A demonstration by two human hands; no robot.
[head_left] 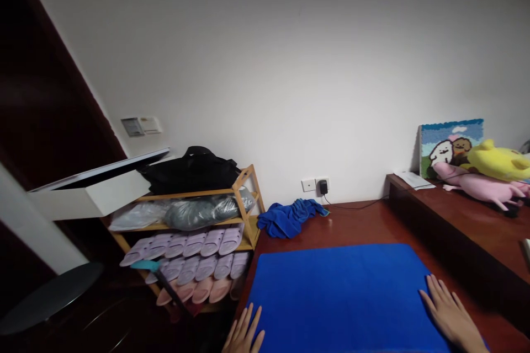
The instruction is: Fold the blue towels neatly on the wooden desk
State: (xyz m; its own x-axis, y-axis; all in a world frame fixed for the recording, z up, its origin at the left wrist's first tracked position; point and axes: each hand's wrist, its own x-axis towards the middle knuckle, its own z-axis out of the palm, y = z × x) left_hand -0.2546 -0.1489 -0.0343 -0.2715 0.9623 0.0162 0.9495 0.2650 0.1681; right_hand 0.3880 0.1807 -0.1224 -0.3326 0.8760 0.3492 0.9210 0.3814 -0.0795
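Note:
A smooth blue mat (343, 298) lies flat on a reddish-brown wooden surface (360, 223). My left hand (244, 331) is at the mat's left edge near the bottom of the view, fingers stretched out and slightly apart. Along the right edge of the mat rests my right hand (451, 311), its fingers extended and its thumb apart from them. Both hands hold nothing. Behind the mat, a crumpled blue cloth (287, 218) lies by the wall.
On the left, a wooden rack (248, 204) carries several slippers (205, 242), plastic-wrapped items, a black bag (194, 171) and a white box (111, 193). A plug (323, 186) sits in the wall socket. Plush toys (480, 185) and a dog picture (451, 146) occupy the raised right ledge.

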